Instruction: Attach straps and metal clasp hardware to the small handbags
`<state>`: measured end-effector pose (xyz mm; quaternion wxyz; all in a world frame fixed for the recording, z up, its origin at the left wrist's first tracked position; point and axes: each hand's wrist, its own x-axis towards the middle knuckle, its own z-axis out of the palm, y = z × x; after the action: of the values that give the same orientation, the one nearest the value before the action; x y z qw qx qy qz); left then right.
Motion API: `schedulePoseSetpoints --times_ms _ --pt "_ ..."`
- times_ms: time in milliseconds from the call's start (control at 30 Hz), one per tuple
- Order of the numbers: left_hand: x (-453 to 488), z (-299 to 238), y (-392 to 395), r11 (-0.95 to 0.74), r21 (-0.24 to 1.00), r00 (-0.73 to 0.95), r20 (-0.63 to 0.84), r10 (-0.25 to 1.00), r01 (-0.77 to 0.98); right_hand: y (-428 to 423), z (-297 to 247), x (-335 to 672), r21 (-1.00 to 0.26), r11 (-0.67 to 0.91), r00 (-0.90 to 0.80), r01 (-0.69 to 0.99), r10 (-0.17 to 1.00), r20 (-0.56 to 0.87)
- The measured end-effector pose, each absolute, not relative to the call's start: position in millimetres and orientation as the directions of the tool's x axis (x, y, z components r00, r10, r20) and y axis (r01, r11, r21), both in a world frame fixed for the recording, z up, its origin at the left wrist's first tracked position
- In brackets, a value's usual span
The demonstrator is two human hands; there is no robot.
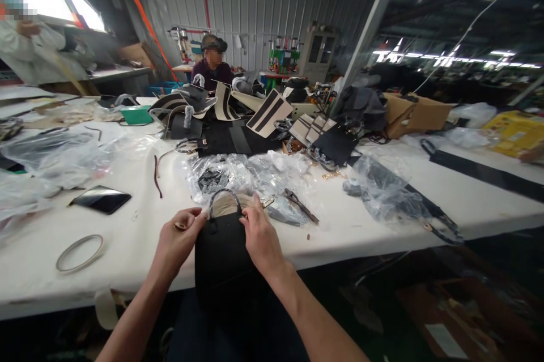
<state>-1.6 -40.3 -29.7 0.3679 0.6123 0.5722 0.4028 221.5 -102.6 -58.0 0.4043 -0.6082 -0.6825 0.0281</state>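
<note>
A black handbag [221, 254] stands upright at the table's front edge, directly before me. Its arched handle [225, 192] is wrapped in clear plastic film. My left hand [181, 234] is closed at the bag's upper left corner, with thumb and fingers pinched by the handle's base. On the other side, my right hand [260, 234] grips the upper right edge near the handle's other end, its index finger pointing up. Behind the bag lie crumpled clear plastic bags [255, 175] and a pair of pliers [301, 205].
A phone [102, 199] and a roll of tape [80, 253] lie to the left. Bag panels [270, 113] are heaped at the back, where a person [211, 64] sits. Plastic-wrapped straps [382, 186] and a cardboard box [414, 115] are on the right.
</note>
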Motion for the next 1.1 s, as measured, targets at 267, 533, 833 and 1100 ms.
schedulePoseSetpoints --times_ms 267,533,833,1100 --pt "-8.5 -39.6 -51.3 -0.029 0.872 -0.022 0.046 0.999 0.488 -106.1 -69.0 221.7 -0.729 0.288 0.272 0.621 0.793 0.545" --pt "11.5 -34.7 -62.1 -0.159 0.77 0.025 0.183 0.983 0.617 -105.5 -59.1 233.6 -0.94 0.121 0.4 0.318 0.882 0.249" --pt "-2.7 -12.5 -51.6 0.083 0.696 -0.017 -0.101 0.995 0.714 -104.2 -65.8 229.1 -0.978 0.133 0.49 0.162 0.849 0.196" --pt "-4.0 -3.1 -58.6 0.078 0.728 -0.067 -0.044 0.997 0.681 -108.8 -60.0 228.0 -0.937 0.218 0.429 0.273 0.844 0.322"
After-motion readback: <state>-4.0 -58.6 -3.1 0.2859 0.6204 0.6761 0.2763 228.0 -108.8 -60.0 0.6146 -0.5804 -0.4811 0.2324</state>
